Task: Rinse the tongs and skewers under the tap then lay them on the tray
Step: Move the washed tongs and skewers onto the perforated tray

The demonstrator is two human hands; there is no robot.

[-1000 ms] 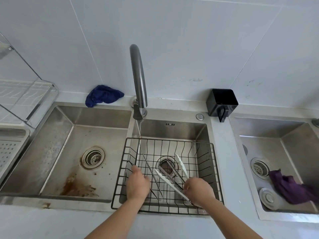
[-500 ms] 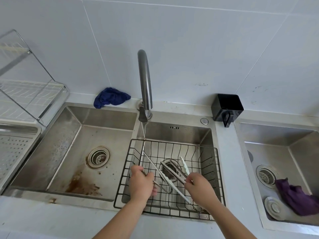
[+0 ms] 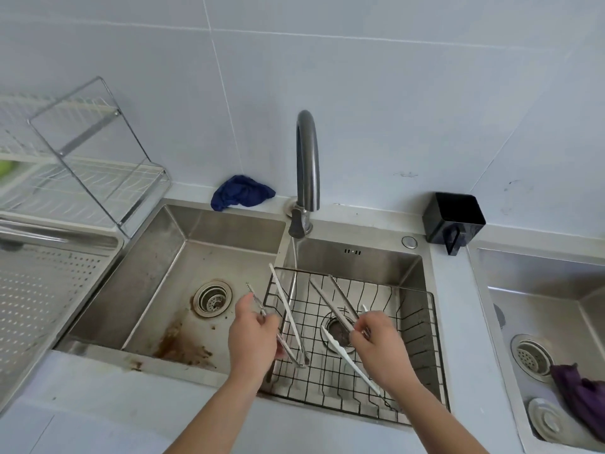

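Now both hands have lifted their loads clear of the wire basket [image 3: 422, 326]: the left hand [image 3: 253, 342] is closed around metal tongs [image 3: 288, 317], raised since a moment ago, while the right hand [image 3: 381, 347] pinches skewers [image 3: 330, 301] with white tongs [image 3: 347, 357] beneath. Rinsing looks nearly done. Left of the left hand, past the sink rim, the perforated tray [image 3: 42, 296] offers open room.

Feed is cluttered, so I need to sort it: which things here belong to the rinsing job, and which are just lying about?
Job: left hand and right hand holding metal tongs, white tongs, tap, wire basket, perforated tray.

Lying about: blue cloth, purple cloth, black holder, dish rack.
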